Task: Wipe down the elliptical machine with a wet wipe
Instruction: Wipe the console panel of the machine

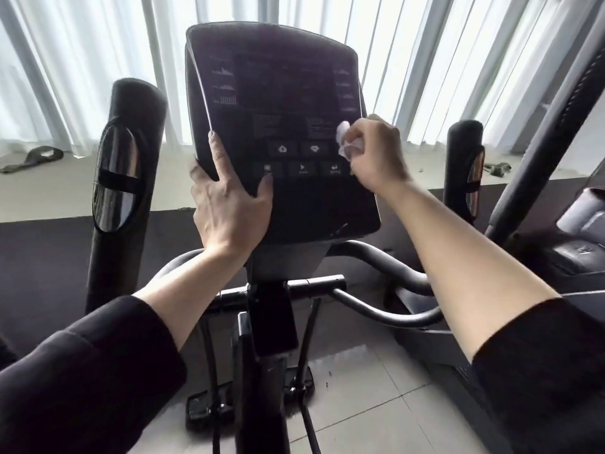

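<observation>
The elliptical's black console (278,93) fills the middle of the view, with a dark screen above rows of buttons. My left hand (229,204) grips the console's lower left edge, thumb on the face near a button and a finger up along the side. My right hand (373,155) holds a bunched white wet wipe (347,142) against the console's right edge, level with the upper button row.
Two upright padded handles stand beside the console, the left handle (124,178) and the right handle (465,168). Curved grey handlebars (386,309) run below it. Another machine's frame (556,132) rises at the right. White vertical blinds and a window ledge lie behind.
</observation>
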